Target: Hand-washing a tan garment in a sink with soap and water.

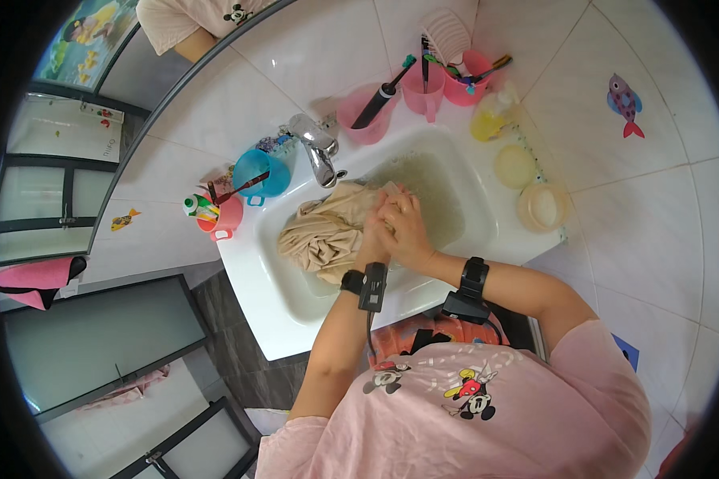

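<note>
A crumpled beige cloth point(321, 235) lies bunched in the left half of the white washbasin point(280, 315), partly in cloudy water point(435, 180). Over the middle of the basin my two hands are closed together at the cloth's right edge. My left hand point(373, 231) is next to the bunched fabric, its fingers mostly covered by the other hand. Across it lies my right hand point(408, 227), fingers bent. A pale wet bit, seemingly part of the cloth, shows at the fingertips; what lies between the palms is hidden.
A chrome faucet point(315, 148) stands behind the cloth. Along the back rim are a blue cup point(262, 174), a pink cup with tubes point(230, 215), and pink cups point(365, 112) with toothbrushes. Soap containers point(542, 207) line the right rim. A mirror edge point(168, 100) curves at left.
</note>
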Tool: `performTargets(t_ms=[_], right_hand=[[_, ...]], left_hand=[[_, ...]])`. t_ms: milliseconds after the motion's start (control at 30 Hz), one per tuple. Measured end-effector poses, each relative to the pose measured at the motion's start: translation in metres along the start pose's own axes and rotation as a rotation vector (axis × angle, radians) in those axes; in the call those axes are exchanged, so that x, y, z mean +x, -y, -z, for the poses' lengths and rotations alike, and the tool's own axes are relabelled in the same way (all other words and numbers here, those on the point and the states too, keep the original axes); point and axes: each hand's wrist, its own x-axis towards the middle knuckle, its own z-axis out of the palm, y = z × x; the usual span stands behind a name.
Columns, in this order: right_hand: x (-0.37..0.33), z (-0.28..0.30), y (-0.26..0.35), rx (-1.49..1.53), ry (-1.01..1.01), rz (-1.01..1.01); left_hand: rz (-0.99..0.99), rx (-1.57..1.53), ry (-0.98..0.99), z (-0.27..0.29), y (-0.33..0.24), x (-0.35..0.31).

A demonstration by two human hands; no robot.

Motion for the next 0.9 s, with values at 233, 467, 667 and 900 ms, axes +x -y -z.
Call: performTargets(t_ms=[233, 467, 667, 900], right_hand=[[0.029, -0.015, -0.070, -0.123, 0.060, -0.424], [0.018, -0.011, -0.044, 0.124, 0.143, -0.319], [-0.001, -0.004, -0.122, -0.198, 0.342, -0.290], [-0.060, 0.001, -0.126, -0.674, 0.947, 0.116]], left_hand=[[-0.062, 0.066, -0.300, -0.002, 0.027, 0.006], [-0.026, 0.056, -0.351, 0.002, 0.006, -0.004], [0.232, 1.297, -0.646, -0.004, -0.008, 0.005], [0.140, 2.594, 0.095, 0.126, 0.017, 0.017]])
